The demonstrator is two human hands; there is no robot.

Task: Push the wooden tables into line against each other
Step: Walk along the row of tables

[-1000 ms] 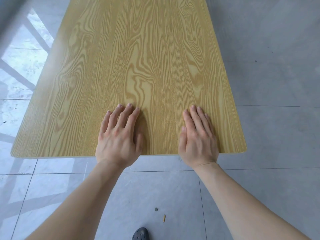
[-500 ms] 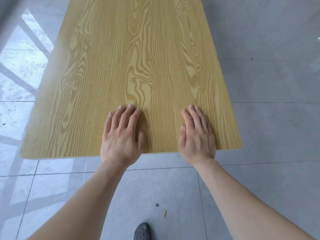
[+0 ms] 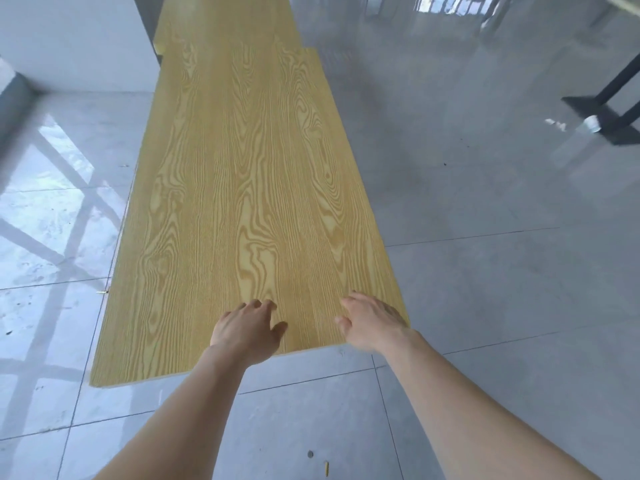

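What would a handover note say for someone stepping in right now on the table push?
Left hand: open, fingers spread on the near table by its near edge, holding nothing.
Right hand: open, at the near right corner, also empty.
Tables: the near table's far end meets the far table with no gap visible, but the near one sits offset to the right, so the long edges do not line up.
Done: tables brought end to end, as far as shows.
Left: shift the near table leftward until its sides match the far one; then check the joint, which is blurred here.
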